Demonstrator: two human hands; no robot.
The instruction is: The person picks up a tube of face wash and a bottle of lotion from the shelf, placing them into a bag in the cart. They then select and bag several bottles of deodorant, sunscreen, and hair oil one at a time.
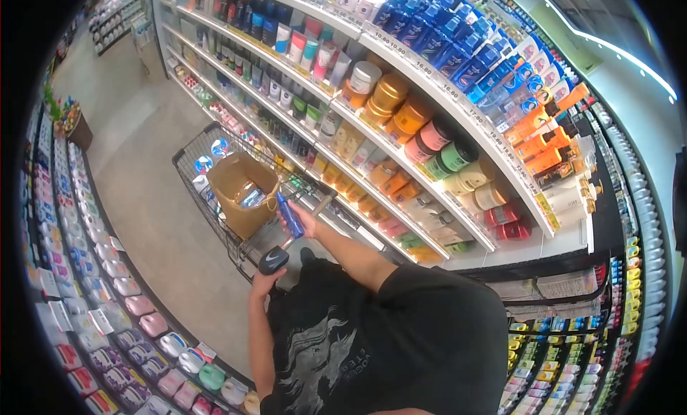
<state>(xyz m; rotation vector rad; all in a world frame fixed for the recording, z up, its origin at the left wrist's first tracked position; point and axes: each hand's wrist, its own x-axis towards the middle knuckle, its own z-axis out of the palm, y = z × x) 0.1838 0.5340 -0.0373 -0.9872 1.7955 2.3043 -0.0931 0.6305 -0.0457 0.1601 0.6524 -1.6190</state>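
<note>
My right hand (306, 223) is closed around a slim blue bottle (290, 216), held tilted above the near end of the shopping cart. At the cart's handle end, my left hand (268, 280) is closed on a black item with a white swoosh (274, 259); its exact kind is not clear. Just beyond my hands is the wire shopping cart (187, 164). Inside it stands an open brown bag (240, 209) with a few small packages (252, 198) in it. Blue-and-white packs (204, 164) lie in the cart beyond the bag.
Lit shelves on the right hold blue bottles (458, 53), orange bottles (540, 146) and stacked round jars (433, 139). Another shelf on the left carries rows of bottles (125, 286). Grey floor (136, 171) runs along the aisle beside the cart.
</note>
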